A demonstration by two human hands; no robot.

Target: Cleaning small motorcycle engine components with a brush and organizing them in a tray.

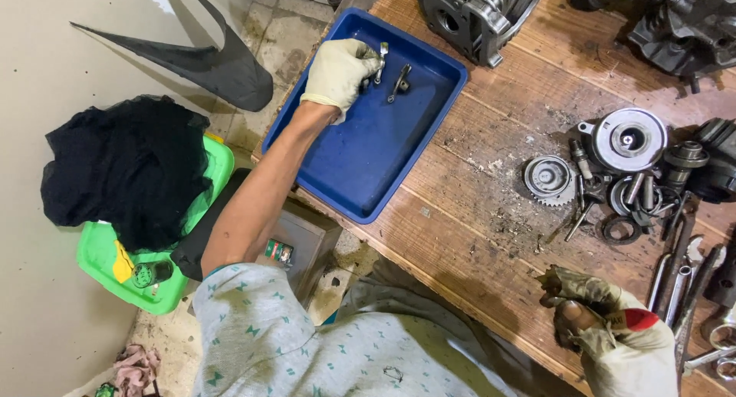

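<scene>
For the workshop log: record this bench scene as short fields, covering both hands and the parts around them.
Surface: worn wooden workbench
Left hand: pale-gloved left hand reaching into the blue rectangular plastic tray, fingers on a small metal bolt
Tray contents: a dark metal bracket beside that bolt
Right hand: dirty, torn-gloved right hand at the bench's near edge; anything held cannot be made out
Parts pile: round silver metal cover, toothed grey gear, steel wrenches
Far edge: grey metal engine casing
Floor: green plastic bin under black cloth

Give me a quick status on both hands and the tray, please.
Left hand gloved, gripping small metal part over blue tray. Right hand curled at bench edge. Nothing blocking.
</scene>
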